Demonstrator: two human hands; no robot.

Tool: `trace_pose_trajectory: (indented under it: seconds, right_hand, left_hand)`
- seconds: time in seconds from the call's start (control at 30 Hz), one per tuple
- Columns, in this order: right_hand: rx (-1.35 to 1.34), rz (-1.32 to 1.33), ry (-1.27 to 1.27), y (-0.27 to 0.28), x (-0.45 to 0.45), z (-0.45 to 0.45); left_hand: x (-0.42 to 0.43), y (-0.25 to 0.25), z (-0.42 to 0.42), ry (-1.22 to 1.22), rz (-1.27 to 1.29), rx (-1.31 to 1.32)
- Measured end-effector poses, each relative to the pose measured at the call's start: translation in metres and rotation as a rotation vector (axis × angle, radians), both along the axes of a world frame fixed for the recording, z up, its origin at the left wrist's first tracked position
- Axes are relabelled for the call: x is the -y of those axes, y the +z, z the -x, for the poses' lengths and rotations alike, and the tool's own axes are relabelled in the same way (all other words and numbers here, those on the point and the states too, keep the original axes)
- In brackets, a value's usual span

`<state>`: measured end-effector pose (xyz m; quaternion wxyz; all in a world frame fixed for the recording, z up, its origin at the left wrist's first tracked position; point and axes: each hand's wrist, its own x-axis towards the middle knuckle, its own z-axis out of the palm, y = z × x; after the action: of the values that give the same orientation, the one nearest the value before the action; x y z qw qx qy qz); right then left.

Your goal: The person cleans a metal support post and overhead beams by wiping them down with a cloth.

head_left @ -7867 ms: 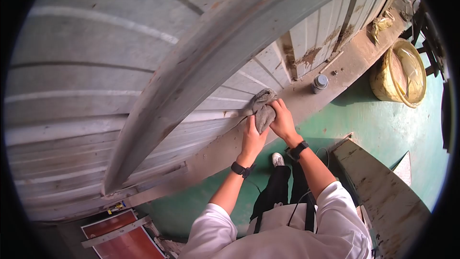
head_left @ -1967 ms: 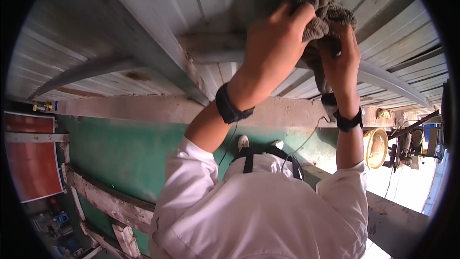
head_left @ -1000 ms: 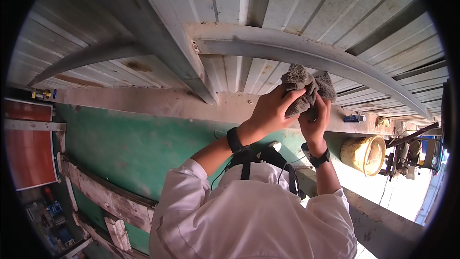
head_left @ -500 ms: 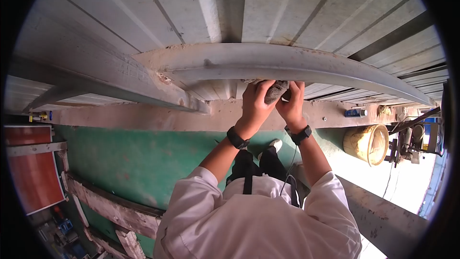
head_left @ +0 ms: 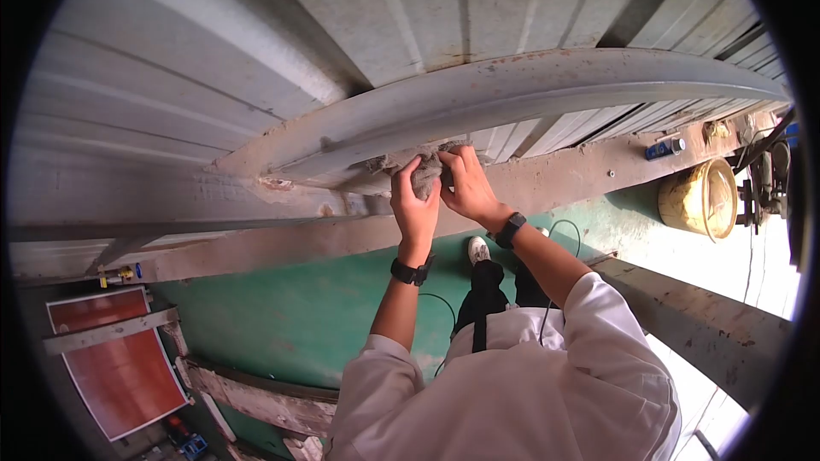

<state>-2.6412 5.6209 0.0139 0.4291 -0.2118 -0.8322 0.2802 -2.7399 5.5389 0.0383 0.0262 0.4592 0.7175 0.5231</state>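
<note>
A crumpled grey rag (head_left: 424,177) is bunched between my two hands, just below a curved grey metal beam (head_left: 478,90). My left hand (head_left: 415,212) is closed on the rag from the left, with thumb and fingers bent around it. From the right, my right hand (head_left: 470,186) pinches the same rag. Loose ends of the cloth spread to both sides under the beam, in front of the corrugated metal wall. The dusty ledge (head_left: 547,175) runs just beneath my hands. Whether the rag touches the beam's underside is hard to make out.
On the ledge at right lies a blue can (head_left: 664,148). A yellowish bucket (head_left: 696,198) stands beyond it, beside dark machinery. A thick metal bar (head_left: 700,316) crosses at lower right. Worn rails (head_left: 256,393) and a red panel (head_left: 128,367) are at lower left.
Both hands have moved left along the beam with the rag, nearer the beam's left joint. More of the cloth shows now. The view has turned and shifted.
</note>
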Motion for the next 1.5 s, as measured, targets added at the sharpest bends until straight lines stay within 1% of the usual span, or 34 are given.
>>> trace_pose_trajectory:
  seconds: [0.03, 0.13, 0.2, 0.23, 0.27, 0.3, 0.37, 0.43, 0.5, 0.57, 0.6, 0.67, 0.7, 0.8, 0.9, 0.97, 1.03, 1.1, 1.13, 1.2, 1.23, 1.27, 1.3, 1.37, 1.43, 1.47, 1.5]
  right_hand:
    - [-0.026, 0.009, 0.002, 0.01, -0.002, -0.001]
    - [-0.144, -0.092, -0.055, 0.055, -0.015, -0.019]
    - [-0.25, -0.172, -0.139, 0.067, -0.034, -0.034]
    - [-0.293, -0.192, -0.16, 0.072, -0.045, -0.043]
    - [-0.303, -0.198, -0.128, 0.079, -0.054, -0.051]
    - [-0.297, -0.192, -0.104, 0.074, -0.057, -0.055]
    - [-0.286, -0.183, -0.062, 0.054, -0.065, -0.062]
    - [-0.235, -0.09, -0.056, 0.027, -0.062, -0.067]
    - [-0.153, 0.107, -0.034, -0.017, -0.054, -0.073]
    - [-0.076, 0.313, -0.042, -0.071, -0.042, -0.078]
    - [-0.039, 0.418, -0.041, -0.088, -0.037, -0.078]
    - [-0.081, 0.444, -0.049, -0.104, -0.033, -0.075]
    - [-0.097, 0.461, -0.053, -0.108, -0.03, -0.077]
    - [0.01, 0.533, -0.036, -0.08, -0.025, -0.088]
    - [-0.09, 0.334, -0.043, -0.031, -0.032, -0.101]
    - [-0.204, 0.243, -0.086, 0.002, -0.043, -0.111]
    - [-0.344, 0.159, -0.126, 0.023, -0.058, -0.119]
    - [-0.341, 0.145, -0.127, 0.018, -0.074, -0.127]
    - [-0.282, 0.181, -0.118, 0.01, -0.076, -0.129]
    - [-0.276, 0.304, -0.054, -0.001, -0.071, -0.133]
    - [-0.286, 0.355, -0.032, -0.015, -0.07, -0.133]
    - [-0.229, 0.388, -0.052, -0.04, -0.07, -0.134]
    - [-0.255, 0.467, -0.025, -0.051, -0.067, -0.133]
    - [-0.221, 0.459, 0.026, -0.094, -0.069, -0.135]
    - [-0.126, 0.434, -0.026, -0.121, -0.069, -0.137]
    - [-0.106, 0.392, -0.04, -0.132, -0.069, -0.138]
    - [-0.106, 0.444, -0.042, -0.143, -0.069, -0.14]
  left_hand:
    - [-0.002, 0.009, -0.002, 0.006, -0.048, -0.015]
    - [-0.021, 0.039, -0.021, 0.013, -0.235, -0.095]
    - [-0.041, 0.063, -0.038, -0.061, -0.277, -0.185]
    - [-0.051, 0.067, -0.044, -0.097, -0.304, -0.232]
    - [-0.06, 0.064, -0.049, -0.085, -0.323, -0.242]
    - [-0.063, 0.056, -0.052, -0.073, -0.316, -0.208]
    - [-0.068, 0.032, -0.057, -0.052, -0.304, -0.143]
    - [-0.067, 0.011, -0.063, -0.05, -0.203, -0.065]
    - [-0.06, -0.014, -0.067, -0.05, -0.058, -0.001]
    - [-0.056, -0.051, -0.071, -0.043, 0.164, 0.103]
    - [-0.055, -0.072, -0.071, -0.048, 0.224, 0.075]
    - [-0.053, -0.099, -0.067, -0.061, 0.293, 0.063]
    - [-0.054, -0.096, -0.069, -0.053, 0.296, 0.091]
    - [-0.048, -0.071, -0.08, -0.033, 0.288, 0.169]
    - [-0.052, -0.035, -0.094, -0.064, 0.027, 0.081]
    - [-0.065, 0.002, -0.106, -0.117, -0.045, 0.127]
    - [-0.082, 0.036, -0.119, -0.209, -0.184, -0.086]
    - [-0.098, 0.044, -0.131, -0.225, -0.206, -0.224]
    - [-0.104, 0.033, -0.132, -0.208, -0.255, -0.211]
    - [-0.108, 0.013, -0.133, -0.182, -0.316, -0.222]
    - [-0.106, -0.001, -0.133, -0.175, -0.275, -0.168]
    - [-0.105, -0.02, -0.133, -0.172, -0.236, -0.14]
    - [-0.105, -0.04, -0.133, -0.17, -0.199, -0.111]
    - [-0.102, -0.073, -0.134, -0.186, -0.132, -0.056]
    - [-0.1, -0.097, -0.139, -0.157, -0.062, -0.036]
    - [-0.1, -0.106, -0.142, -0.127, -0.094, -0.038]
    - [-0.101, -0.11, -0.144, -0.098, -0.129, -0.046]
